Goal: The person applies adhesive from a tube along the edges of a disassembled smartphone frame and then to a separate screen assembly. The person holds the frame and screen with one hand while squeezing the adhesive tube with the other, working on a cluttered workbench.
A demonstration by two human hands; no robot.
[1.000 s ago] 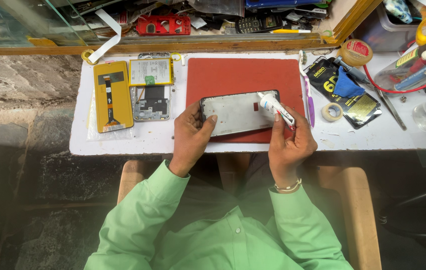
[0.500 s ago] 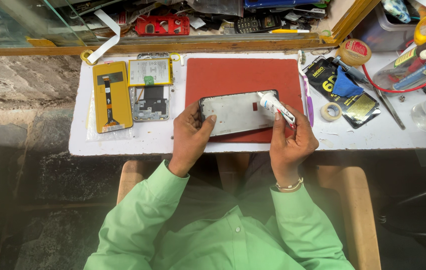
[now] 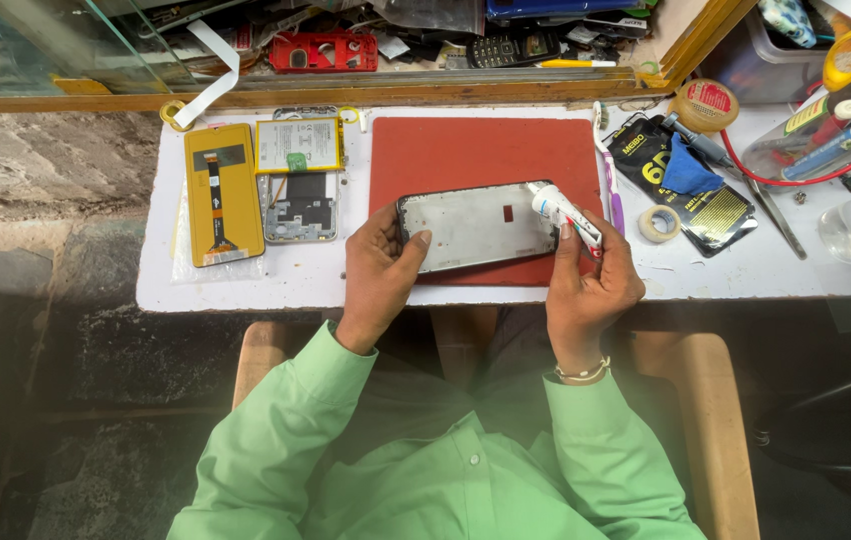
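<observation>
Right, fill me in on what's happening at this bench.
A person in a green shirt sits at a white table and works on a phone frame lying on a red mat. The left hand grips the frame's left end. The right hand holds a small white tube with its tip at the frame's right end. Beside the mat to the left lie a yellow-backed screen part and an opened phone body with its battery; a tape roll sits to the right.

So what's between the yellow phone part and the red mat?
In the head view, a phone battery above an open phone back lie between the yellow phone part and the red mat.
</observation>
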